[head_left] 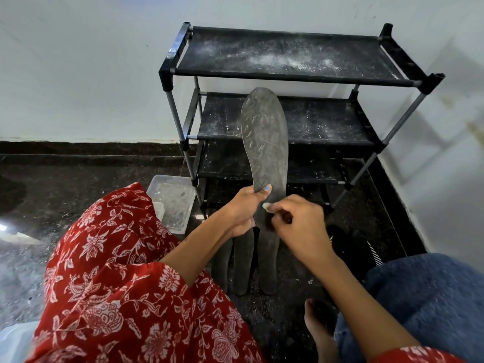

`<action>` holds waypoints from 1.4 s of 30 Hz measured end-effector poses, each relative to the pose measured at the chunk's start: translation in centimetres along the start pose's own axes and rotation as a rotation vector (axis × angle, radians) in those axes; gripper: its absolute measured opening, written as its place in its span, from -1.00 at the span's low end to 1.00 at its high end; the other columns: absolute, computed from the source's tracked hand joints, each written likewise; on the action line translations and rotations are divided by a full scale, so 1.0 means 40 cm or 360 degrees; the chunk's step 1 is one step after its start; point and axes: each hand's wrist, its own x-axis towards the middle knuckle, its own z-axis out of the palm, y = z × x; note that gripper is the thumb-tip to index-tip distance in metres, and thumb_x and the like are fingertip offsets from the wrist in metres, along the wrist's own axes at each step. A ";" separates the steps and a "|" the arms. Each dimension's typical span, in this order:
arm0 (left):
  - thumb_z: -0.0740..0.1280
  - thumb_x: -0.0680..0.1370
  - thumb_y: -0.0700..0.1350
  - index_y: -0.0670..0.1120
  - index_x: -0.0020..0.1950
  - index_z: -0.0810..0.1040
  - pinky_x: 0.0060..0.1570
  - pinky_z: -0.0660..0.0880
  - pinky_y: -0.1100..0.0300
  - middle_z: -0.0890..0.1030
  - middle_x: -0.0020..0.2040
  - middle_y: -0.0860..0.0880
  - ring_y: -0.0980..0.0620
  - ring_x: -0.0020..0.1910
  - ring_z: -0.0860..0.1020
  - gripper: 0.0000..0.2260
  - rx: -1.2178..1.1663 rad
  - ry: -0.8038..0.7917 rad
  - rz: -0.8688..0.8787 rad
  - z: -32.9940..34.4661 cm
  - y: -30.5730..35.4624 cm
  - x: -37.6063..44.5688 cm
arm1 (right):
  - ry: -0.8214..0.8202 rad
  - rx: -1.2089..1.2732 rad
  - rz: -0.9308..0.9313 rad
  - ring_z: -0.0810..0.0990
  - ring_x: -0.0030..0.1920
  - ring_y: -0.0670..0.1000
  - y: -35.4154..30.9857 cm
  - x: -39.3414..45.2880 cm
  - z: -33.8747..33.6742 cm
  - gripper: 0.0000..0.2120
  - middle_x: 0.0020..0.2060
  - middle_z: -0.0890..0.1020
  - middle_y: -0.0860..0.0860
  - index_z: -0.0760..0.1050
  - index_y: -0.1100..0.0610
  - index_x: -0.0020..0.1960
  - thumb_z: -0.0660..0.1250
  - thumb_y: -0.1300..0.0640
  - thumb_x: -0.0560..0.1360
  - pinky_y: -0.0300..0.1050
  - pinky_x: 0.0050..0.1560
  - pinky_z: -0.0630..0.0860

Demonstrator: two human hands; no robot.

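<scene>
— What do our hands have just now?

— Our right hand (296, 224) pinches a small whitish wad (265, 206) between thumb and fingertips and presses it to the heel end of the insole (264, 142). Our left hand (246, 208) grips that insole by its edge, with the thumb across the face and the fingers curled behind. The insole stands nearly upright in the air, toe end up, in front of the shoe rack (288, 74).

— And what is the wad?

— It's too small to tell. It could be cloth, cotton or something like it.

— So how do we rub well?

— We judge the insole to be thin, so it will likely bend away under pressure. Our left fingers should back it right behind the spot we rub. We use short, firm strokes from the heel towards the toe. We also shift the left grip as we go, so the patch under the thumb gets done too.

— What lies around us?

— More insoles (243, 263) lie flat on the dark floor just under our hands. A clear plastic tub (172, 203) sits to the left, beside our red floral knee. The rack's shelves are dusted with white powder. We had best work over the floor, away from the blue cloth (432, 297) on the right, so loosened grit doesn't land on it.
</scene>
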 end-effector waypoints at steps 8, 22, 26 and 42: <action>0.09 0.66 -0.08 -0.20 0.25 0.45 -0.07 0.61 0.00 0.61 0.15 -0.20 -0.15 -0.05 0.64 -0.72 -0.0081 0.0033 -0.0014 -0.008 0.009 0.001 | -0.0821 -0.0165 0.0243 0.55 -0.35 -0.26 0.017 -0.016 0.004 -0.93 -0.37 0.65 -0.11 0.63 0.06 -0.31 0.45 0.16 0.34 -0.46 -0.26 0.44; 0.11 0.66 -0.12 -0.15 0.14 0.51 -0.40 0.55 0.24 0.63 -0.15 -0.05 0.10 -0.28 0.63 -0.78 -0.0024 0.0073 -0.0059 0.007 -0.041 0.018 | -0.0229 0.0004 0.0180 0.60 -0.27 -0.10 0.038 0.003 0.026 -0.85 -0.24 0.65 -0.02 0.65 0.13 -0.21 0.41 0.34 0.30 -0.24 -0.16 0.54; 0.10 0.66 -0.15 -0.20 0.16 0.51 -0.22 0.59 0.22 0.64 -0.04 -0.12 0.04 -0.14 0.64 -0.76 -0.0116 0.0078 -0.0105 -0.005 -0.052 0.025 | -0.0398 -0.0008 0.0240 0.55 -0.30 -0.21 0.053 -0.005 0.046 -0.90 -0.31 0.65 -0.09 0.64 0.05 -0.27 0.45 0.24 0.29 -0.54 -0.23 0.39; 0.16 0.64 -0.10 -0.15 0.15 0.52 0.04 0.53 0.02 0.61 0.13 -0.12 -0.07 0.11 0.57 -0.79 -0.0048 0.0194 -0.0356 -0.036 -0.122 0.070 | -0.0796 0.0875 0.1185 0.58 -0.36 -0.11 0.161 0.053 -0.030 -0.80 -0.31 0.61 0.05 0.62 0.17 -0.15 0.33 0.42 0.38 -0.27 -0.38 0.54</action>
